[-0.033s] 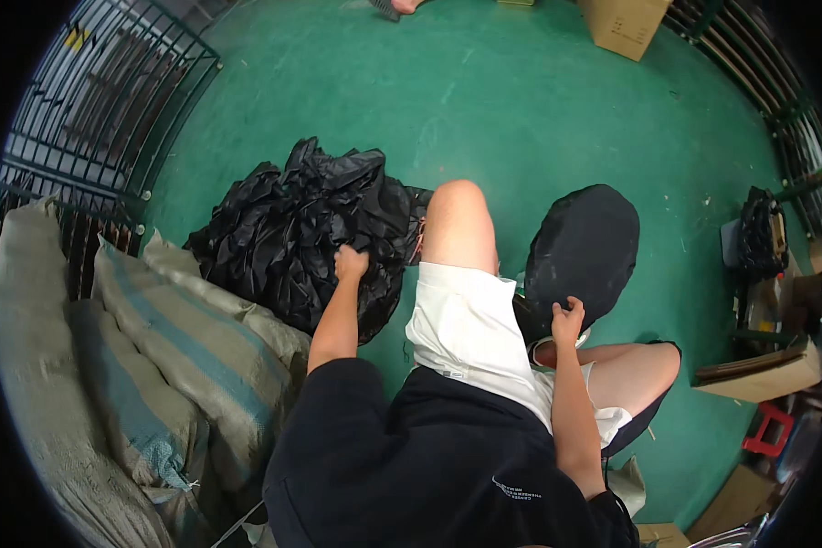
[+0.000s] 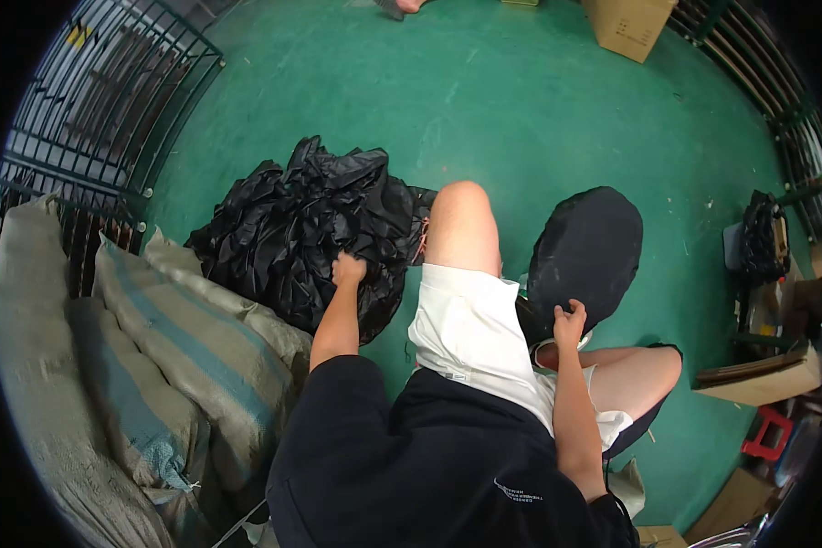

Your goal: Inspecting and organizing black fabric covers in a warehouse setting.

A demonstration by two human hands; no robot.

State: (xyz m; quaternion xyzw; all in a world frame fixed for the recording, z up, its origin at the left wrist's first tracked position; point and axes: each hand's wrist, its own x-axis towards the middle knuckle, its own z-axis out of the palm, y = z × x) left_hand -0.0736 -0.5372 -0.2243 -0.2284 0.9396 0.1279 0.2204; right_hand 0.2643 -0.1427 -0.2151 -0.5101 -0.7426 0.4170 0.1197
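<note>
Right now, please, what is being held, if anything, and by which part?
Left hand: apparently crumpled black plastic, by its nearer part; right hand: at near edge of oval black object, grip unclear.

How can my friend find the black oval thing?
Find the green floor, then look right of the white shorts. The black oval thing is at the right hand. It looks smooth, unlike the crumpled black plastic at the left hand.

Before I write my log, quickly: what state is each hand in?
Left hand: closed on crumpled glossy black plastic.
Right hand: at the matte black oval object; grip unclear.
</note>
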